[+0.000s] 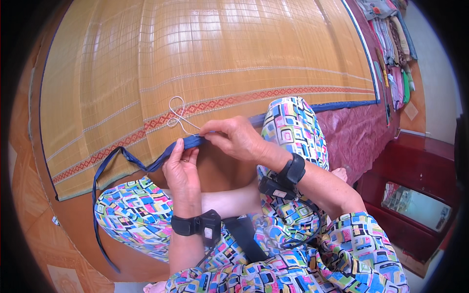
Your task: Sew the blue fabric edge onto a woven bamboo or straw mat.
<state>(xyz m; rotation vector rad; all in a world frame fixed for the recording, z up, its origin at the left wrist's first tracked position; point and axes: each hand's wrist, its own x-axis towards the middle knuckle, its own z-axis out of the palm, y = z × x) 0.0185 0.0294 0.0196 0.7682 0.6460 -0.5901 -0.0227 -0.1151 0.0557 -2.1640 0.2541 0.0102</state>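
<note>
A large woven bamboo mat point(227, 51) lies spread before me, with a red patterned band near its close edge. My left hand point(183, 168) pinches a blue fabric strip point(192, 141) at the mat's edge between thumb and fingers. Just right of it, my right hand point(234, 137) has its thumb and index finger closed at the strip, where a white thread point(176, 117) comes out and loops over the mat. Whether a needle is between those fingertips cannot be told. The strip's loose end hangs over my left knee down to the brown surface.
Folded clothes point(394, 40) lie at the upper right, near thin rods. A maroon cloth point(344, 135) spreads beside my right knee. Dark red wooden furniture point(414, 161) stands at the right. Brown sheeting point(78, 234) lies under me, with patterned floor at the left.
</note>
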